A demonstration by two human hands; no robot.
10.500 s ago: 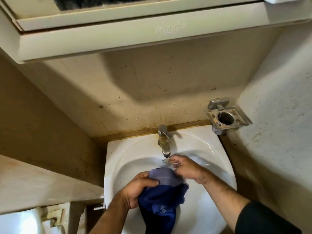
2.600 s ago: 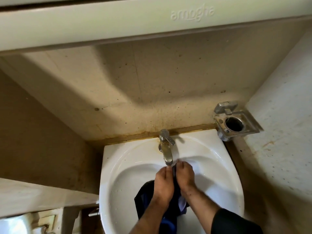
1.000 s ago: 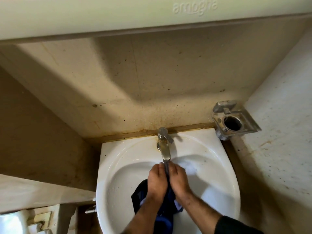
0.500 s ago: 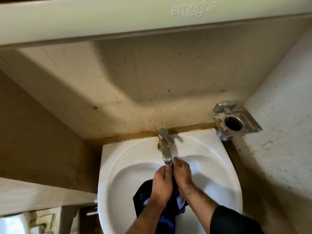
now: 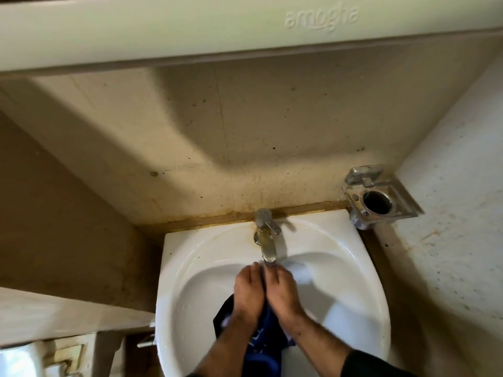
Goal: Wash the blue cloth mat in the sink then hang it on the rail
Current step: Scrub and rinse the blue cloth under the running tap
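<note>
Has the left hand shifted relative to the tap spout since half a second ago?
Barely. The left hand is pressed on the blue cloth mat beside the right hand, just below the tap spout, as before; at most it edged slightly toward the spout.

Metal wall holder [image 5: 378, 198], cabinet [image 5: 190, 25], maybe toilet tank [image 5: 19, 357]

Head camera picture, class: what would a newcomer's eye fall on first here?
First, the two hands, left hand and right hand, pressed side by side on the blue cloth mat in the white sink, just below the tap. Next, the metal holder on the wall at the sink's right corner.
</note>
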